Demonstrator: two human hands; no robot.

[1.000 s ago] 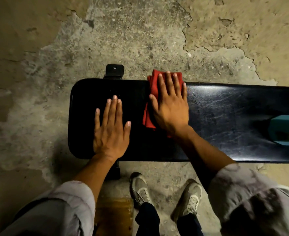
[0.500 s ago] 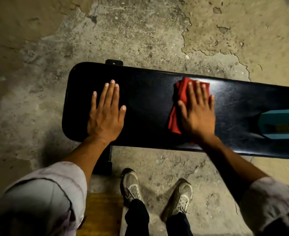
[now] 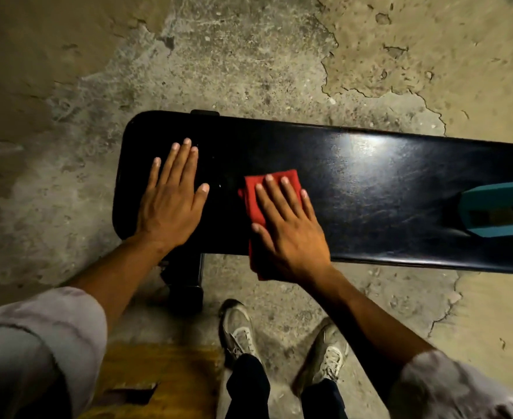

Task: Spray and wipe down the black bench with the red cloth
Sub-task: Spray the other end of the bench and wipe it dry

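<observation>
The black bench (image 3: 370, 189) runs across the view with a shiny padded top. My right hand (image 3: 291, 228) lies flat on the folded red cloth (image 3: 256, 201) and presses it to the bench near the front edge; part of the cloth hangs over that edge. My left hand (image 3: 170, 204) rests flat, fingers spread, on the bench's left end and holds nothing. A teal object (image 3: 500, 211) lies on the bench at the far right; whether it is the spray bottle I cannot tell.
Cracked, patchy concrete floor (image 3: 249, 62) surrounds the bench. A black bench leg (image 3: 185, 282) stands under the left end. My two shoes (image 3: 240, 331) are just in front of the bench. A wooden surface (image 3: 158, 376) lies at the lower left.
My right hand slid the red cloth right along the far edge, then back left and toward the front edge. My left hand stayed planted on the left end.
</observation>
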